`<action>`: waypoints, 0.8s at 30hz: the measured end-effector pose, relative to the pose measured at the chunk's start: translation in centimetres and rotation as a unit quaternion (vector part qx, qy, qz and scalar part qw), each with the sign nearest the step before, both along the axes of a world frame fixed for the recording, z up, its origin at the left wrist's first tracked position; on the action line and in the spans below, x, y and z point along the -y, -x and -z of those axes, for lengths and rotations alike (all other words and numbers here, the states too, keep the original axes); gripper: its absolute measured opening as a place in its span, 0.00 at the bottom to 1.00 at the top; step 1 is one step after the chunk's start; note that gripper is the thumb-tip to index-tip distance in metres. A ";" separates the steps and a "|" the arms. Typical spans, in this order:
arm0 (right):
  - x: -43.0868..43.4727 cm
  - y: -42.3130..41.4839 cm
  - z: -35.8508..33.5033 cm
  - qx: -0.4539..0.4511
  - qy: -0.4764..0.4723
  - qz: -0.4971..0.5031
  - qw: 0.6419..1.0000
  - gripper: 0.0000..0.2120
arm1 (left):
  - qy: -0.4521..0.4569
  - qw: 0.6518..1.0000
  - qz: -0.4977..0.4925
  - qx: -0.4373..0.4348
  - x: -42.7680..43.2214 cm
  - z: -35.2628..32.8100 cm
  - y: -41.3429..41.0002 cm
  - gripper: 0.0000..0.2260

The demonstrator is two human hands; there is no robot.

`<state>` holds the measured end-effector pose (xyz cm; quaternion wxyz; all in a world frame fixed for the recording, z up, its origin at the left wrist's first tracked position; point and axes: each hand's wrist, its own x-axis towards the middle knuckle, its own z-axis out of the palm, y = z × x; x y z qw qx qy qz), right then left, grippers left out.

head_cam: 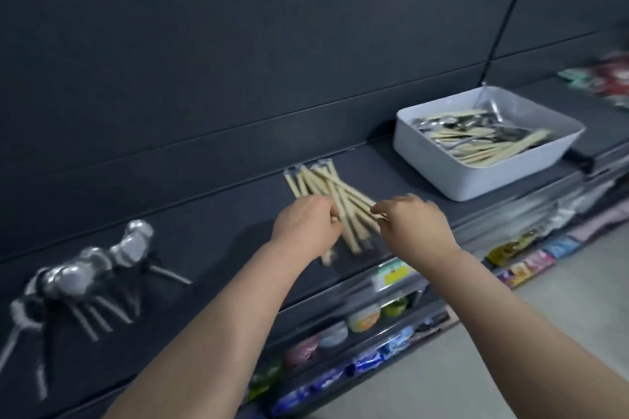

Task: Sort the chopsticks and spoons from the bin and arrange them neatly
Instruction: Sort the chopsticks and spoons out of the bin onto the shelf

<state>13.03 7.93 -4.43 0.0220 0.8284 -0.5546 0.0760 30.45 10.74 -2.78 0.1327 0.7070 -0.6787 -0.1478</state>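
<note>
Dark shelf (211, 214), middle of frame: messy chopsticks (326, 185) pinched by curled fingers of left hand (306, 226) and right hand (413, 224). Best to tap ends even, lay straight. Spoons (85, 269) lower left, bin (442, 180) upper right.

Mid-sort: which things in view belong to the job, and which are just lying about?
Job: chopstick pile, held by left hand and right hand; row of spoons; white bin with mixed cutlery.
Lying about: snack packets and cups on the lower shelves.
</note>
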 end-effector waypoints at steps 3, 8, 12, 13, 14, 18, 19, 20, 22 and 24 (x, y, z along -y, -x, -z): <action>2.7 7.1 -1.1 0.009 0.036 0.026 0.999 0.17 | 0.032 0.999 0.002 -0.003 3.3 -1.0 6.6 0.10; 6.6 17.8 -2.4 0.019 0.052 0.064 0.996 0.18 | 0.072 0.997 0.009 -0.020 7.7 -2.7 17.0 0.10; 9.2 22.6 -2.7 0.017 0.043 0.064 0.997 0.18 | 0.085 0.996 0.009 -0.025 10.1 -3.2 21.9 0.10; 9.8 23.3 -2.7 0.021 0.041 0.064 0.997 0.17 | 0.081 0.996 0.008 -0.024 10.8 -3.3 22.6 0.10; 10.4 23.9 -2.7 0.024 0.040 0.065 0.997 0.17 | 0.078 0.997 0.006 -0.024 11.5 -3.3 23.1 0.10; 13.2 25.4 -2.2 0.044 0.032 0.065 0.996 0.15 | 0.081 0.996 -0.016 -0.023 14.7 -3.4 24.1 0.10; 14.0 25.5 -2.1 0.050 0.030 0.062 0.996 0.14 | 0.084 0.996 -0.018 -0.024 15.7 -3.3 24.2 0.10; 14.8 25.7 -2.0 0.056 0.028 0.060 0.996 0.14 | 0.085 0.996 -0.019 -0.023 16.6 -3.3 24.2 0.10; 16.5 26.1 -2.1 0.069 0.025 0.059 0.996 0.14 | 0.083 0.996 -0.026 -0.021 18.8 -3.1 24.3 0.10; 18.6 26.7 -2.3 0.063 0.021 0.063 0.996 0.14 | 0.076 0.996 -0.036 -0.025 21.2 -2.8 24.4 0.10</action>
